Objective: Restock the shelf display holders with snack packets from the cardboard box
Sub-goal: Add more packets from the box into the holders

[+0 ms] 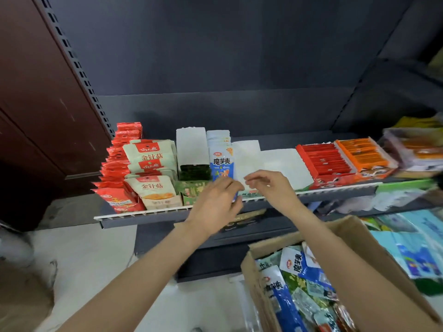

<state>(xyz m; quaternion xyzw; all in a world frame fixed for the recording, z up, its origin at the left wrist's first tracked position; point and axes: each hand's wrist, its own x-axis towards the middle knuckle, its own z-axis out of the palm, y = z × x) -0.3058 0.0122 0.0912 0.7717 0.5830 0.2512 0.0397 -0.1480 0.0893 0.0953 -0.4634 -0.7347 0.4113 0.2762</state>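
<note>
The shelf (167, 213) crosses mid-frame. Its left holders are stocked with red and cream packets, and the blue-packet row (221, 161) at centre is filled, but the white holders (275, 164) right of centre look empty, so I judge the job roughly half done. The cardboard box (340, 232), lower right, holds many loose blue, white and green packets. The left hand (217, 201) seems to pinch the front blue packet; the right hand (269, 185), just beside it, has loosely curled fingers holding nothing.

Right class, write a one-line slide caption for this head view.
Both hands, left and right, reach the blue packets on the shelf, with the box of packets below right.
</note>
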